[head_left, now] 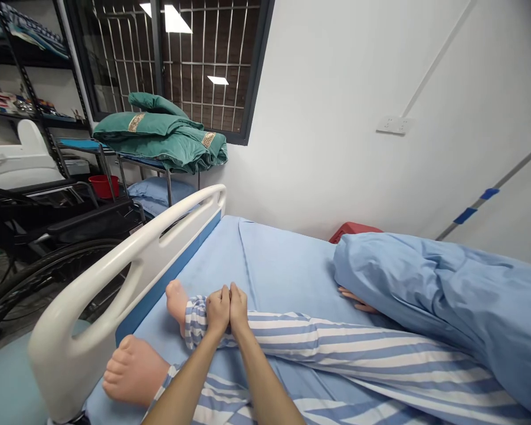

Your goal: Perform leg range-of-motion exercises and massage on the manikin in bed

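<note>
A manikin lies on the bed in blue-and-white striped trousers. Its two bare feet point towards the white footboard, the far foot and the near foot. My left hand and my right hand sit side by side, both closed on the rolled cuff of the far trouser leg near the ankle. The manikin's hand peeks out from under a light blue quilt that covers its upper body.
The white footboard runs along the left of the blue bed sheet. A black wheelchair stands beyond it. Folded green bedding lies on a trolley by the barred window. A red object sits against the white wall.
</note>
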Tool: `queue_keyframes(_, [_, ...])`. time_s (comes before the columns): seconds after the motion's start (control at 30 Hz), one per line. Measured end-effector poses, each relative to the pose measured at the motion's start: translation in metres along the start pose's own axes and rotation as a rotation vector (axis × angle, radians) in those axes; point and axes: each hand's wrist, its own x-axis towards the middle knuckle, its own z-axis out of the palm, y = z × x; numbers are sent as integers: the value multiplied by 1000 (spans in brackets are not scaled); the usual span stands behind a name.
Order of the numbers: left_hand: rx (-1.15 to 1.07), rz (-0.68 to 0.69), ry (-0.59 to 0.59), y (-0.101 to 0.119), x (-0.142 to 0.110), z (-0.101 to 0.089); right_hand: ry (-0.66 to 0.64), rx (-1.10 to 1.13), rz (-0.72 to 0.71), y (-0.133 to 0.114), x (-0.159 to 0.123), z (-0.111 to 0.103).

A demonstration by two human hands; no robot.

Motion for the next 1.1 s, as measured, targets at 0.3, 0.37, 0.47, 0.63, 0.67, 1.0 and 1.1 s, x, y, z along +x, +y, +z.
queue_keyframes(0.3, [437, 172, -54, -28, -4, 13, -178, -323, -236, -32, -9, -24])
queue_keyframes(0.37, [396, 139, -62, -26, -3, 12, -154, -288, -199, -21, -10, -26])
queue_keyframes(0.47, [186, 33, -89, -14, 2, 8, -150, -226, -182, -7, -9, -27])
queue_keyframes(0.63, [-292, -35, -286, 25, 10, 11, -68, -64, -119, -8, -1, -35])
queue_keyframes(0.67, [-379, -56, -301, 33, 10, 13, -42, -23, -92, -9, 0, -36])
queue_keyframes(1.0, [-316, -151, -81, 25, -8, 33, 94, -28, -28, -9, 3, -39])
queue_keyframes(1.1, [-181, -115, -90, 20, -9, 30, 90, -68, -39, -10, 4, -38])
